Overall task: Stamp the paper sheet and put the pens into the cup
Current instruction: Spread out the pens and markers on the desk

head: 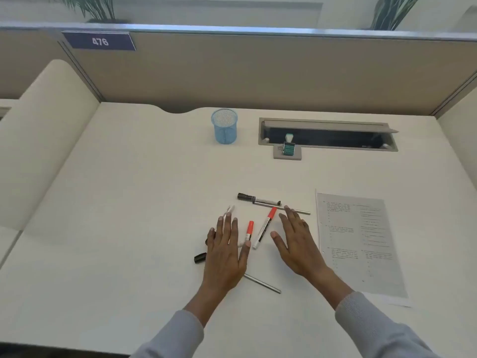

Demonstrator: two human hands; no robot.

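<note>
Lying on the right of the desk point(129, 189), the paper sheet point(361, 241) is flat and printed, its near end closest to the right sleeve point(374, 329). Left of it the pens are scattered: a black-capped marker point(258, 198) and a grey pen point(296, 210) lie farthest out, touching along their length; two red-capped markers, a long one point(265, 227) and a short one point(249, 229), lie between the hands; a white pen point(228, 211) shows under the left fingers; another grey pen point(263, 283) lies nearest.

Left hand point(224, 257) and right hand point(296, 241) are flat, palms down, fingers spread, gripping nothing. A black cap point(200, 257) peeks out left of the left hand.

Far across the desk stands a blue mesh cup point(225, 126), upright. Right of it the stamp point(288, 146) stands at the edge of a grey cable tray point(327, 134).
</note>
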